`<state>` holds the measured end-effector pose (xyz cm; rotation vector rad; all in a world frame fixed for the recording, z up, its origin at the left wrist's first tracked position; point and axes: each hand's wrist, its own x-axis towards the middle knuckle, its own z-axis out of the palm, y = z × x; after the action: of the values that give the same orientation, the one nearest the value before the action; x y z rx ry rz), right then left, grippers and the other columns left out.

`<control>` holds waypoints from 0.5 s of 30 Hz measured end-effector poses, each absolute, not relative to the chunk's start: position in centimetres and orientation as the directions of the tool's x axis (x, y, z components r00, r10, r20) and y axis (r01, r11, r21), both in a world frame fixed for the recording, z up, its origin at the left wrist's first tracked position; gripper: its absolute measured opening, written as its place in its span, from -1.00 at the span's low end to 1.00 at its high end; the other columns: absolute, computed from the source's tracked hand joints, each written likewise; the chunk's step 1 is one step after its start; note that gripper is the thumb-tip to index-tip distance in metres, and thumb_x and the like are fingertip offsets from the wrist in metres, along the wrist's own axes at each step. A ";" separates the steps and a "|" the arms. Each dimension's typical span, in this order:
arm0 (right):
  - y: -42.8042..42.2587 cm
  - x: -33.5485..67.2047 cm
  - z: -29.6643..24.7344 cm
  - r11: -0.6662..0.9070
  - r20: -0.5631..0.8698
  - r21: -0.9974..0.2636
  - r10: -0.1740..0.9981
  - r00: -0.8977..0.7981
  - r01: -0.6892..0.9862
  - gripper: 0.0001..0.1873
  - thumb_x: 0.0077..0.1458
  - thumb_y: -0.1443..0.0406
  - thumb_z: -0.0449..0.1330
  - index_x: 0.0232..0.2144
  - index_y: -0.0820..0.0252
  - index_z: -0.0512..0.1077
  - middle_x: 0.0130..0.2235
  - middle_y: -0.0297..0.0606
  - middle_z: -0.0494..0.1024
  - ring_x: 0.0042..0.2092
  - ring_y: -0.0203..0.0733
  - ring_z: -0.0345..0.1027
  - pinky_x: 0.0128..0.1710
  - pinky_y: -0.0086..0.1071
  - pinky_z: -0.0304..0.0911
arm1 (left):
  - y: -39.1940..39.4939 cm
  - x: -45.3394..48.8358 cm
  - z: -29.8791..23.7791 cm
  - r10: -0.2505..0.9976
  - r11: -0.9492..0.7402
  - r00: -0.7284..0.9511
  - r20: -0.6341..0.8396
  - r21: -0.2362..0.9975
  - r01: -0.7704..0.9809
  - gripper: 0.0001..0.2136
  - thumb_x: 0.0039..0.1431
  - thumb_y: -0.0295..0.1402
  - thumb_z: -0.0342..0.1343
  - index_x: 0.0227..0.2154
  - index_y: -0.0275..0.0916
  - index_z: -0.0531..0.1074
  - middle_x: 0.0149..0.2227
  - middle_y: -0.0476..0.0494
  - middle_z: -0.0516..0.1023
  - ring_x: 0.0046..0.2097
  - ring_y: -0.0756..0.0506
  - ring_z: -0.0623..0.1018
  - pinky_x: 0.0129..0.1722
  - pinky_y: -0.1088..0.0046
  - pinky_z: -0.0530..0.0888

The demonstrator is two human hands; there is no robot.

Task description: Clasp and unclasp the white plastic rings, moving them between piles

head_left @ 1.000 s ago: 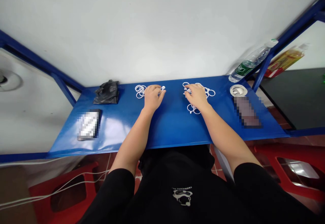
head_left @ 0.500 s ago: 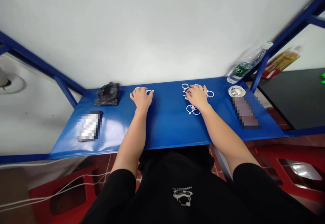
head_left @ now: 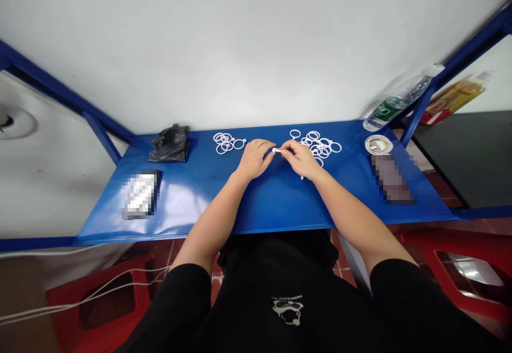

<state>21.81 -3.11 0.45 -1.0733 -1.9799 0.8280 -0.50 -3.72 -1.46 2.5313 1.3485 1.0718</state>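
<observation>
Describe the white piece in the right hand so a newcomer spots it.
Start at the blue table, where the left hand and right hand nearly meet. In the gap between them, a small white piece juts from the right hand. It alone is visibly held; the white rings lie piled to either side.

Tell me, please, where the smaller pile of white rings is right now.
In the head view, the smaller ring pile lies left of centre on the blue table, between the black bag and the left hand.
</observation>
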 end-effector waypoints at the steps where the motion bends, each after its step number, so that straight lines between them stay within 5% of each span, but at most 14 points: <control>1: -3.3 21.6 0.3 0.437 0.276 -0.817 0.869 -0.410 0.377 -0.81 0.37 0.14 0.13 -0.15 0.08 0.48 -0.22 -0.24 0.64 -0.22 -0.09 0.53 -0.12 -0.21 0.38 | -3.8 -0.5 -1.3 0.749 -0.623 0.386 0.538 0.375 0.687 -0.74 0.46 -0.27 0.03 0.04 -0.19 0.54 0.03 -0.24 0.65 0.11 -0.22 0.58 0.17 0.11 0.46; 15: -3.0 21.3 -1.0 0.383 0.238 -0.891 0.851 -0.467 0.244 -0.85 0.36 0.16 0.13 -0.19 0.07 0.45 -0.27 -0.30 0.62 -0.28 -0.16 0.52 -0.20 -0.25 0.40 | -3.9 -0.5 -1.8 0.677 -0.709 0.452 0.581 0.349 0.613 -0.76 0.33 -0.41 0.06 -0.06 -0.18 0.58 -0.11 -0.17 0.71 -0.11 -0.15 0.64 -0.05 0.20 0.51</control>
<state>21.33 -3.02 -1.00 -0.9422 -1.9244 1.0743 -0.51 -3.92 -1.80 2.6001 1.1581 1.1034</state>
